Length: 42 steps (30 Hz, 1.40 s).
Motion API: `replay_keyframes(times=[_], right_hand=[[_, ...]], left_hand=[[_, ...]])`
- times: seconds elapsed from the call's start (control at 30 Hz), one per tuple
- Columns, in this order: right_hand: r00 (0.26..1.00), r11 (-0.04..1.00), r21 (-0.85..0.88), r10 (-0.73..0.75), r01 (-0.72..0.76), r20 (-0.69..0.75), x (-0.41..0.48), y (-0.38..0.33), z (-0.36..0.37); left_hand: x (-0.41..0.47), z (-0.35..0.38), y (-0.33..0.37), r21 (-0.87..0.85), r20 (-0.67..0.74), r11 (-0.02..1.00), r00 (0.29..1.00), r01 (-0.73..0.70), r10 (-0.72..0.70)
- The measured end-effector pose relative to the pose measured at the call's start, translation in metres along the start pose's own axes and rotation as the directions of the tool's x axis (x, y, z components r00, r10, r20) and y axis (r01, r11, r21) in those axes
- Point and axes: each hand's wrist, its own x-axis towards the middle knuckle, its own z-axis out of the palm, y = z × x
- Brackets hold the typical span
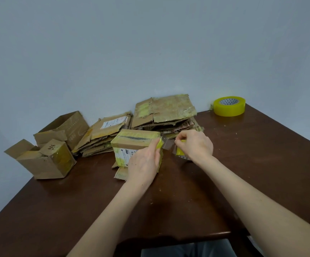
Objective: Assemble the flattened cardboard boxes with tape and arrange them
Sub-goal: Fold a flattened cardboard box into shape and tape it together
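Taping of box in hand
Obs: tape strip pinched by R hand, stretched from pinch to L hand on box (L grip unclear); next: to be torn, pressed down
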Motion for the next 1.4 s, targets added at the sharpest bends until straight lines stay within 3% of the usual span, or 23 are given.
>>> replay_keyframes(times=[0.87, 0.97, 1.07, 1.2, 1.4], right_hand=[[0.999, 0.999, -0.036, -0.005, 0.003, -0.052, -0.012, -0.005, -0.001], [0.999, 0.999, -0.05, -0.001, -0.001, -0.036, -0.011, -0.004, -0.003], [1.0, 0.999, -0.027, 0.023, -0.023, -0.017, -0.007, -0.005, -0.003], [0.999, 0.999, -0.042, 0.025, -0.026, -0.021, -0.006, -0.007, -0.001], [0.999, 0.997, -0.072, -0.015, 0.012, -0.039, -0.008, -0.007, -0.002]], left_hand=[[0.011, 0.007, -0.001, 0.123, 0.076, 0.992, 0.997, -0.033, 0.023], [0.008, 0.001, -0.004, 0.102, 0.043, 0.995, 0.999, 0.023, -0.027], [0.004, -0.005, -0.005, -0.028, 0.018, 0.996, 0.996, 0.087, -0.086], [0.004, -0.006, -0.002, -0.096, -0.003, 0.993, 0.997, 0.073, -0.073], [0.003, 0.002, 0.0, -0.031, 0.047, 0.999, 0.998, 0.039, -0.037]])
